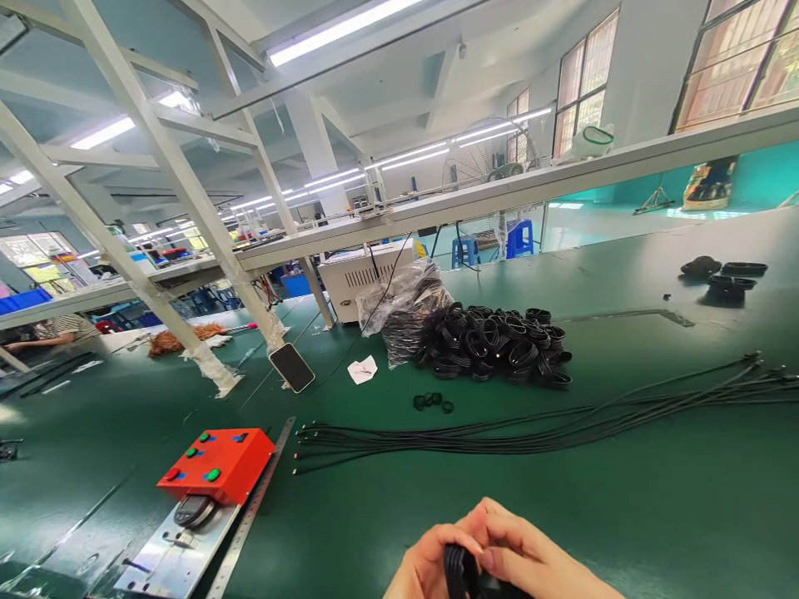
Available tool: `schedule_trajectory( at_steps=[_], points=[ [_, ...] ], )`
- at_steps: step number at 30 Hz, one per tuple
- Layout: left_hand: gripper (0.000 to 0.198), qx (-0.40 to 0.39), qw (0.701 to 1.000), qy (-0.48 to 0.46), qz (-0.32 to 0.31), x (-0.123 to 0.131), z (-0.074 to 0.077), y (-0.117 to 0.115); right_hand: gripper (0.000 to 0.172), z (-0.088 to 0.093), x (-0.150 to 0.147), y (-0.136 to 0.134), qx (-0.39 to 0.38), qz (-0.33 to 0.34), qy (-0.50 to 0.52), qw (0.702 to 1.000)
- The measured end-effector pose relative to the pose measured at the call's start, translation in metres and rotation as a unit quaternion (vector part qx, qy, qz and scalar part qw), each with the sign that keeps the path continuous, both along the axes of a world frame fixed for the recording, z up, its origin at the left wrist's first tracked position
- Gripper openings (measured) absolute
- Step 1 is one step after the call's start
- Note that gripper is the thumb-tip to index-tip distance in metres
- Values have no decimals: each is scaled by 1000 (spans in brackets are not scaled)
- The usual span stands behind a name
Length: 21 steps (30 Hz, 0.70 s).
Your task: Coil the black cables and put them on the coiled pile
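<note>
The left hand (pixel 434 567) and right hand (pixel 530 553) meet at the bottom of the view, their fingers (pixel 493 532) curled narrowly around a bundle of glossy black cable (pixel 460 574), partly hidden by them. Below and around them spreads the smooth green table (pixel 349 532). Farther ahead on its mat sits a heaped pile of coiled black cable (pixel 493 345), its loops stacked loosely, beside a crinkled clear plastic bag (pixel 405 312). Long, thin black wires (pixel 530 433) lie in a near-parallel sheaf to the right of a bright red box (pixel 215 464) with round green buttons and a steel ruler (pixel 253 507)
</note>
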<state>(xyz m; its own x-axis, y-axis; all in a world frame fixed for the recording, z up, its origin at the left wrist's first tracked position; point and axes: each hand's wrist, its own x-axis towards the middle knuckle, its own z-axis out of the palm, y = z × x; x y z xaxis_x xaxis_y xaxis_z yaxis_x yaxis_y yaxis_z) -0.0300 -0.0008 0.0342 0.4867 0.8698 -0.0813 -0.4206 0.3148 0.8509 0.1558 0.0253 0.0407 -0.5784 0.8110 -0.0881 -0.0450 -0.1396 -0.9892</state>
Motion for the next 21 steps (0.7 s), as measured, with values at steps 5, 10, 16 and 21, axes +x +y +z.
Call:
schedule_trajectory(
  at_steps=[5, 10, 16, 21],
  points=[
    [65, -22, 1000, 10, -16, -14, -5, 0, 40, -17, -8, -1, -114, -39, 133, 984],
    [80, -29, 992, -1, -120, -26, -6, -1, 48, -16, -12, -1, -132, 31, 141, 981],
    [68, -6, 997, 2, -72, -28, -13, 2, 54, -10, -15, 1, -204, 48, 172, 963],
    [95, 3, 992, 111, 66, -13, -18, 2, 54, -7, -20, -4, -186, -71, 140, 970]
  ],
)
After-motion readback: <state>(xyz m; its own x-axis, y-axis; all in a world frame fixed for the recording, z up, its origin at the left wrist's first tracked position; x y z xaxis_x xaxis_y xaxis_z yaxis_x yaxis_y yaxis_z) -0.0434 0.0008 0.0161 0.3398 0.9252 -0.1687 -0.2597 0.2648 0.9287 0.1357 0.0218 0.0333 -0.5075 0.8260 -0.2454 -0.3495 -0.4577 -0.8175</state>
